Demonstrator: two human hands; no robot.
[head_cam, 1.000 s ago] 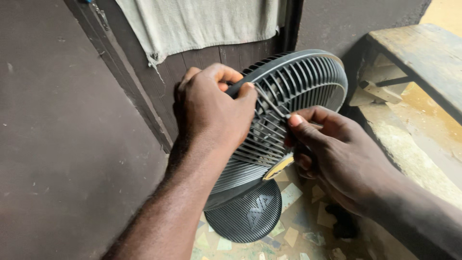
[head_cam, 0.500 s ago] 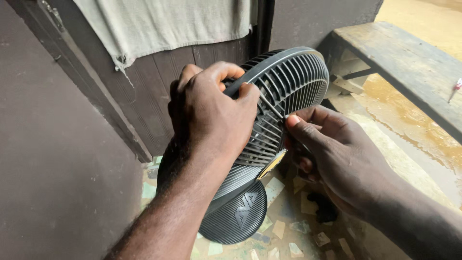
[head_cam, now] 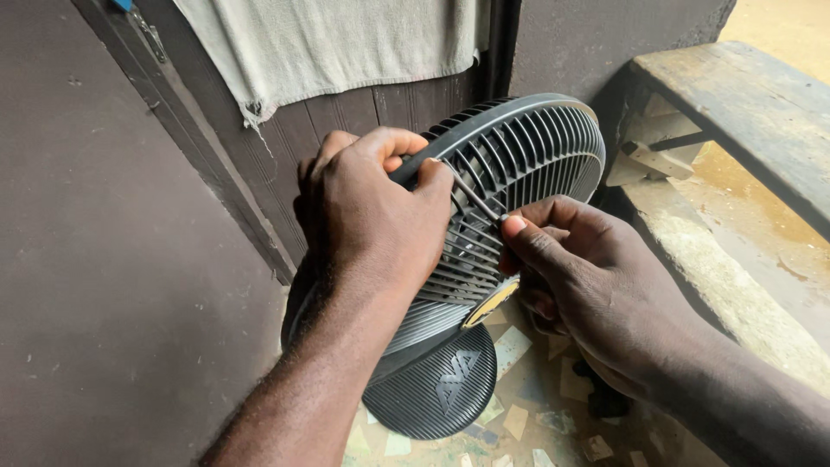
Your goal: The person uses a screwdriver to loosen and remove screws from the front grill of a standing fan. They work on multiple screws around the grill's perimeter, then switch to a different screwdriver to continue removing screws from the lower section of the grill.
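Observation:
A dark grey table fan point(head_cam: 519, 164) with a ribbed front grille stands tilted on its round base point(head_cam: 437, 393) on the tiled floor. My left hand point(head_cam: 367, 220) grips the top left of the grille's rim, fingers curled over it. My right hand point(head_cam: 575, 277) rests against the front of the grille, and its thumb and fingers pinch a thin metal rod point(head_cam: 474, 197) that slants up toward the left hand. A yellowish round badge point(head_cam: 488, 303) shows at the grille's centre, partly behind my right hand.
A dark wooden door point(head_cam: 104, 259) fills the left. A pale cloth point(head_cam: 337, 43) hangs behind the fan. A weathered wooden bench point(head_cam: 743, 104) and a concrete ledge point(head_cam: 718, 285) lie at the right. The floor has broken-tile mosaic point(head_cam: 519, 424).
The view has shifted slightly. My right hand now pinches the thin rod against the grille, and the left hand keeps its grip on the rim.

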